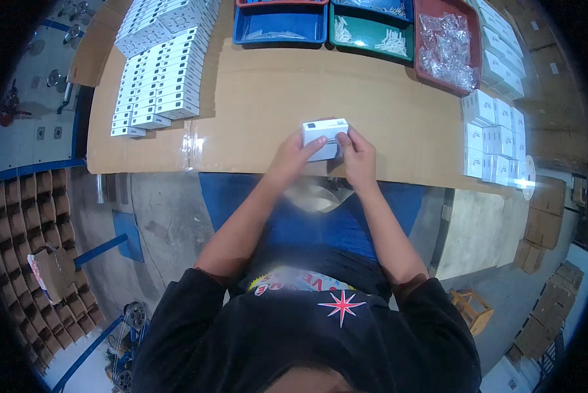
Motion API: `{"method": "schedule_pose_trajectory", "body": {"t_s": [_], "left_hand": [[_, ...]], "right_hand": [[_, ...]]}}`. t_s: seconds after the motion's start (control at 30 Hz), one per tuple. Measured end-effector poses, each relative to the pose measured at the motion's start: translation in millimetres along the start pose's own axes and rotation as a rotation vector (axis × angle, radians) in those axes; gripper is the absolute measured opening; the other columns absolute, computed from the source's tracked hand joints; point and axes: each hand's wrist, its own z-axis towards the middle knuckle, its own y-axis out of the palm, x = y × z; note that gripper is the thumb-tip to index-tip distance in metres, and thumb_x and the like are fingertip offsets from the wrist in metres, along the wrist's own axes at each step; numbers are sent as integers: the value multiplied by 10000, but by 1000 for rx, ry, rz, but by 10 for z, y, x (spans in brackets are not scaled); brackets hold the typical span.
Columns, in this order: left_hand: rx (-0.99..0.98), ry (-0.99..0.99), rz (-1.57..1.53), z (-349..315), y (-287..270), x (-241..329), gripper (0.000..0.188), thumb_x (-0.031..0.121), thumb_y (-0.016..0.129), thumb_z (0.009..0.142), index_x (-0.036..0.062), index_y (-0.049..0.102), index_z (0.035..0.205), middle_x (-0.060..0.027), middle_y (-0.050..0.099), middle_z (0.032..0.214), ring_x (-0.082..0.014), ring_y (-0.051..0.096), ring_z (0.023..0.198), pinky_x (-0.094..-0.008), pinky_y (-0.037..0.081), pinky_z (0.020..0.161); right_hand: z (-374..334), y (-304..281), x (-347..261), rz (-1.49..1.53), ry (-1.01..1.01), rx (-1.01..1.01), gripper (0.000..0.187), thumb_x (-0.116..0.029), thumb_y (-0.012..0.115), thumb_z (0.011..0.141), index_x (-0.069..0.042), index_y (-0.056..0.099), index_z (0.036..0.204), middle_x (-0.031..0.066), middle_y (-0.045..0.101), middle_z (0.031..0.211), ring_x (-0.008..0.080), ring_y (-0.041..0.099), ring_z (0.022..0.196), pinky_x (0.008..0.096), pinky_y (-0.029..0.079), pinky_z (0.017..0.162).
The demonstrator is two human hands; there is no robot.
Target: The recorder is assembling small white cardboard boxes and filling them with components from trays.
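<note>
Between my two hands, over the front edge of the cardboard-covered table, is a small white box (320, 129) with dark print along its upper edge. My left hand (294, 154) grips its left side, the thumb lying across the front face. My right hand (357, 152) holds the right side, thumb and fingers pressed near the corner. The fingers behind the box are hidden.
Tall stacks of white boxes (166, 78) stand at the left of the table (254, 111). More white boxes (497, 141) are piled on the right. At the back are a blue tray (281, 40), a green tray (372, 47) with white pieces, and a red tray (431, 77) with clear plastic bags.
</note>
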Motion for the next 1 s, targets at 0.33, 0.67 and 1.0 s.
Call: {"method": "schedule_pose_trajectory", "body": {"t_s": [0.33, 0.67, 1.0], "left_hand": [[110, 40, 243, -2, -28, -49, 361, 268, 671, 1021, -7, 646, 1254, -68, 703, 1187, -136, 646, 1096, -316, 523, 967], [47, 8, 150, -17, -6, -62, 371, 259, 664, 1026, -1, 618, 1288, -64, 699, 1171, -133, 646, 1078, -313, 518, 965], [95, 19, 235, 24, -17, -26, 351, 274, 640, 1041, -8, 622, 1249, -43, 691, 1092, -126, 647, 1000, -312, 529, 911]], "right_hand": [[21, -37, -23, 29, 43, -8, 320, -195, 670, 1026, 28, 681, 1256, 46, 720, 1063, 104, 643, 974, 264, 522, 871], [45, -101, 2, 113, 64, -47, 299, -196, 690, 1013, 9, 685, 1231, 19, 705, 1031, 89, 636, 931, 252, 521, 834], [53, -74, 4, 113, 55, -16, 275, -157, 690, 1008, 14, 678, 1223, 18, 704, 1023, 93, 636, 930, 254, 522, 841]]}}
